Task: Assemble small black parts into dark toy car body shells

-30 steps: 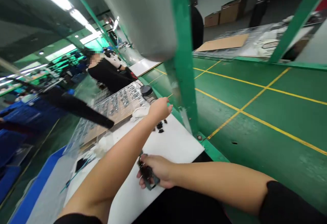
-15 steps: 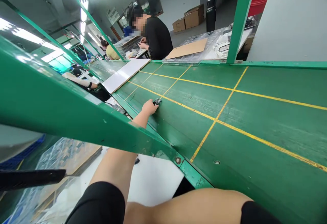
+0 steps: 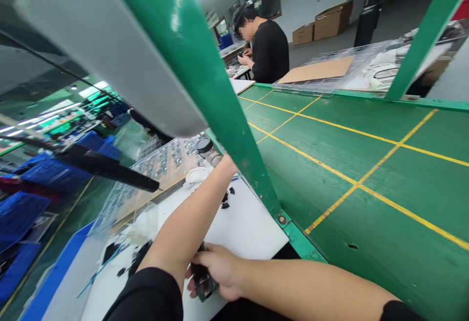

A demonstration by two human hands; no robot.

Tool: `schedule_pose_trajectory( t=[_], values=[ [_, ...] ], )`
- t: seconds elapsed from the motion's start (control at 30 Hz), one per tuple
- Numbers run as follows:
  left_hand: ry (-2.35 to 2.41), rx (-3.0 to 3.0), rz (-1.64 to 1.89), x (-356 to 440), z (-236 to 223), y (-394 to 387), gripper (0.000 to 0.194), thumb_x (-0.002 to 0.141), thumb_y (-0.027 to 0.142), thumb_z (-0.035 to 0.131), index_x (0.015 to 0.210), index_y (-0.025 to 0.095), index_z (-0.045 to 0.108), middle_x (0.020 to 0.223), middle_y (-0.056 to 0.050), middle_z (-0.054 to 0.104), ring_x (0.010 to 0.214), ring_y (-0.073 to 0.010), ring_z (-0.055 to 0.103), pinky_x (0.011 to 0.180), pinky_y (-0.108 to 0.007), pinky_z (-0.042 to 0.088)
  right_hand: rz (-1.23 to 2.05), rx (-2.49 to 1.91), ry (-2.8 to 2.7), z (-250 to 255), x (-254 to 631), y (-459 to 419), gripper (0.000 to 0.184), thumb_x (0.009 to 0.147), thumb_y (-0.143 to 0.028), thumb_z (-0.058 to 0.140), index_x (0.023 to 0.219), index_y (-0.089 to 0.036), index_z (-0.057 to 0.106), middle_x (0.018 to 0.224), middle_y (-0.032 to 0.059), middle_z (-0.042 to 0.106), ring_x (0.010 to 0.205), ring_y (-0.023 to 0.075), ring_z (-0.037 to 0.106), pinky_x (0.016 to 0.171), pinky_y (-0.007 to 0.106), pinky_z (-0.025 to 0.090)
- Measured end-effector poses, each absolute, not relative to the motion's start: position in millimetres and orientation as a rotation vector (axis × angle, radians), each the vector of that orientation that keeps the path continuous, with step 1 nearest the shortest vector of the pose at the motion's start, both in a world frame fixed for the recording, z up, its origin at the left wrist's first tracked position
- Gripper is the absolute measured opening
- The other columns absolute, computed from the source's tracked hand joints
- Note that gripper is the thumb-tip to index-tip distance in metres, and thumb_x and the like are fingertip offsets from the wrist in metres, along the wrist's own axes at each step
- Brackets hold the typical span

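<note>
Right fingers (image 3: 191, 285) clasping dark part (image 3: 203, 284), lying across them; left fingers hidden, state unclear.

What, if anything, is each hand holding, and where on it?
The right hand holds a dark piece around its sides, thumb near the upper end. The green post hides the left hand; I can't tell there.

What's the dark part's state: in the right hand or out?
In: the right hand wraps the dark part, fingertips showing beyond it.
</note>
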State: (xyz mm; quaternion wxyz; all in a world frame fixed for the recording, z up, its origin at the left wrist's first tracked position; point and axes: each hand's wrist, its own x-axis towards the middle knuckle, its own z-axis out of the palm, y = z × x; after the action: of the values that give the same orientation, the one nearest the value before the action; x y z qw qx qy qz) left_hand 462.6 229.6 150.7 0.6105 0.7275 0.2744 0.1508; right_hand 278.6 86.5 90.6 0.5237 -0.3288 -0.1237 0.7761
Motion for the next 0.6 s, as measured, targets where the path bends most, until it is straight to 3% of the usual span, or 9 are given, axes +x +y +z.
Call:
schedule_pose_trajectory(
  t=[0.2, 0.37, 0.6],
  values=[
    [0.609, 1.396, 0.368, 395, 169, 214, 0.033, 0.088, 0.047, 0.059, 0.086, 0.014, 0.059, 0.069, -0.004, 0.065, 0.074, -0.0175, 0.070, 0.080, -0.035, 0.059, 1.805, -0.799, -0.242, 95, 290, 75, 0.030, 0.081, -0.036, 0.069, 0.092, -0.016, 0.049, 0.070, 0.0013, 0.060, 0.050, 0.0132, 0.057, 0.049, 0.025, 0.048],
    [0.550, 1.208, 0.396, 314, 188, 198, 0.028, 0.082, 0.039, 0.068, 0.088, 0.014, 0.058, 0.076, -0.005, 0.068, 0.073, -0.0193, 0.072, 0.078, -0.035, 0.058, 1.751, -0.831, -0.283, 112, 299, 70, 0.032, 0.081, -0.039, 0.069, 0.097, -0.016, 0.054, 0.070, 0.0020, 0.061, 0.055, 0.0142, 0.058, 0.054, 0.028, 0.050],
    [0.468, 1.051, 0.579, 130, 203, 168, 0.043, 0.070, 0.042, 0.080, 0.094, 0.015, 0.058, 0.086, -0.005, 0.068, 0.078, -0.0210, 0.072, 0.075, -0.033, 0.055, 1.869, -0.912, -0.646, 118, 316, 60, 0.036, 0.080, -0.050, 0.067, 0.104, -0.025, 0.066, 0.088, 0.0084, 0.068, 0.076, 0.0250, 0.065, 0.070, 0.043, 0.057]
  ],
)
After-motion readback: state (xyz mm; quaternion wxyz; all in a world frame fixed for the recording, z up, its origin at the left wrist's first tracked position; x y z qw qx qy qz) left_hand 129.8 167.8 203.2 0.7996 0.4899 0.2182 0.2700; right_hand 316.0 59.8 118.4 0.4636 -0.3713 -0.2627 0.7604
